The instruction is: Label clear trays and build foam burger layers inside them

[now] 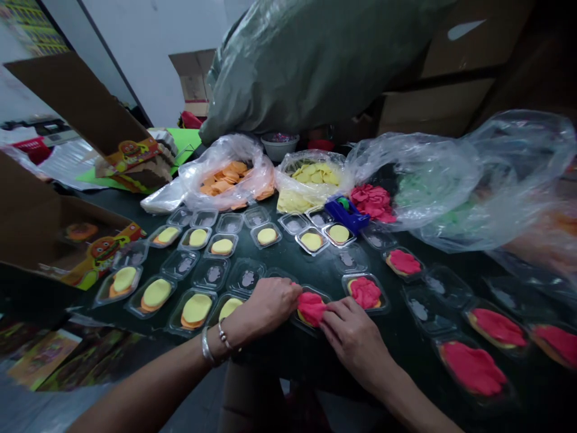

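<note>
Both of my hands meet over a small clear plastic tray (325,296) near the table's front edge. My left hand (270,304) and my right hand (349,331) both pinch a crumpled red foam piece (310,308) that lies in that tray on top of a yellow piece. My left wrist carries silver bangles. Around it stand several more clear trays, some with yellow-on-orange rounds (196,310), some with red pieces (365,292), some holding nothing.
At the back stand open plastic bags of orange rounds (228,175), yellow rounds (315,174) and green pieces (424,186), a loose red heap (373,201) and a blue tool (345,215). Printed burger cartons (101,249) lie at the left. A large grey sack (315,60) looms behind.
</note>
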A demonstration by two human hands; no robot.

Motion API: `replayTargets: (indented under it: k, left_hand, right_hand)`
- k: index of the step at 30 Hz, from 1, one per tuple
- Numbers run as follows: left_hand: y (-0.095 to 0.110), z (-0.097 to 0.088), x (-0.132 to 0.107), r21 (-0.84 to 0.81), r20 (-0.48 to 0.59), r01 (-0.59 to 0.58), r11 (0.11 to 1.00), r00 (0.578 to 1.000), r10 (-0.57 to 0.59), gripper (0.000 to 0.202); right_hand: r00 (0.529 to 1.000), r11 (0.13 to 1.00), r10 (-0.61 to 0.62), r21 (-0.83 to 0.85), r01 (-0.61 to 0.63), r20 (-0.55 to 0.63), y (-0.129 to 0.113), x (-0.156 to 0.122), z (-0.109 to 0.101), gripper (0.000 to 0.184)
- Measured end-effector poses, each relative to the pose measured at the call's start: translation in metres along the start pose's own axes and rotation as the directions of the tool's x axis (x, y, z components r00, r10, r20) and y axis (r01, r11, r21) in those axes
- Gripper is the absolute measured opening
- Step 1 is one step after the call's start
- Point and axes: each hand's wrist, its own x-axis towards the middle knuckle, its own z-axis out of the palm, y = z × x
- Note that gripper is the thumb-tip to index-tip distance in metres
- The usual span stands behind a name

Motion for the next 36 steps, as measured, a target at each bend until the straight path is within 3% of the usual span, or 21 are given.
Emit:
replayTargets:
  k: [4, 7, 9, 11, 12, 14, 17, 20, 22, 24, 26, 28, 31, 33, 36]
  left_hand:
    - [0.001, 0.001, 0.002, -0.086, 0.068, -0.133, 0.987, 0.988, 0.139, 0.021]
    - [-0.006, -0.006, 0.003, -0.373, 0.065, -0.106, 0.922, 0.988, 0.14, 0.018]
    - [-0.014, -0.016, 0.004, -0.666, 0.037, -0.02, 0.746, 0.998, 0.059, 0.02]
    - [-0.02, -0.027, 0.005, -0.872, 0.026, 0.047, 0.487, 0.998, -0.05, 0.032]
    - [-0.021, -0.032, 0.005, -0.924, 0.026, 0.055, 0.379, 0.996, -0.083, 0.038]
    - [-0.02, -0.036, 0.005, -0.963, 0.026, 0.053, 0.264, 0.994, -0.106, 0.045]
    - [-0.014, -0.032, 0.003, -0.967, 0.04, 0.073, 0.246, 0.989, -0.14, 0.04]
    - [-0.014, -0.02, 0.003, -0.947, 0.041, 0.091, 0.308, 0.986, -0.164, 0.037]
    - [-0.017, -0.014, 0.004, -0.922, 0.03, 0.088, 0.376, 0.987, -0.156, 0.041]
    - [-0.021, -0.012, 0.007, -0.92, 0.026, 0.08, 0.383, 0.989, -0.145, 0.05]
    - [-0.023, -0.015, 0.009, -0.952, 0.045, 0.078, 0.297, 0.992, -0.116, 0.059]
    - [-0.022, -0.021, 0.011, -0.985, 0.072, 0.081, 0.155, 0.995, -0.063, 0.066]
    - [-0.017, -0.028, 0.014, -0.996, 0.081, 0.082, -0.022, 0.996, 0.047, 0.066]
    - [-0.015, -0.026, 0.017, -0.996, 0.072, 0.075, -0.046, 0.995, 0.062, 0.051]
    - [-0.017, -0.015, 0.027, -0.993, 0.103, 0.1, -0.069, 0.994, -0.038, 0.028]
  right_hand:
    - [0.997, 0.999, -0.011, -0.039, 0.014, 0.074, 0.006, -0.004, 0.001, 0.013]
    - [0.996, 1.0, 0.016, -0.028, -0.013, 0.085, 0.012, -0.002, -0.009, 0.016]
    - [0.998, 0.998, 0.045, 0.033, -0.046, 0.039, 0.013, 0.004, -0.018, 0.017]
    - [0.998, 0.994, 0.052, 0.094, -0.053, 0.02, 0.011, 0.012, -0.022, 0.019]
    - [0.998, 0.992, 0.042, 0.114, -0.046, 0.042, 0.01, 0.017, -0.022, 0.018]
    - [0.992, 0.991, 0.002, 0.135, -0.019, 0.124, 0.007, 0.025, -0.016, 0.016]
    - [0.981, 0.997, -0.031, 0.069, 0.018, 0.189, 0.004, 0.028, 0.001, 0.012]
    - [0.985, 0.994, -0.005, -0.103, 0.024, 0.172, -0.001, 0.024, 0.012, 0.012]
    - [0.983, 0.978, 0.045, -0.21, -0.006, 0.179, -0.005, 0.024, 0.011, 0.014]
    - [0.971, 0.968, 0.099, -0.246, -0.044, 0.216, -0.008, 0.028, 0.005, 0.015]
    - [0.966, 0.985, 0.139, -0.13, -0.113, 0.217, -0.005, 0.036, -0.008, 0.015]
    - [0.967, 0.961, 0.212, 0.153, -0.233, 0.142, 0.001, 0.045, -0.022, 0.016]
    - [0.931, 0.727, 0.346, 0.595, -0.343, 0.114, 0.012, 0.058, -0.037, 0.029]
    - [0.919, 0.603, 0.364, 0.714, -0.356, 0.151, 0.017, 0.061, -0.038, 0.028]
    - [0.914, 0.56, 0.381, 0.751, -0.349, 0.14, 0.023, 0.062, -0.033, 0.018]
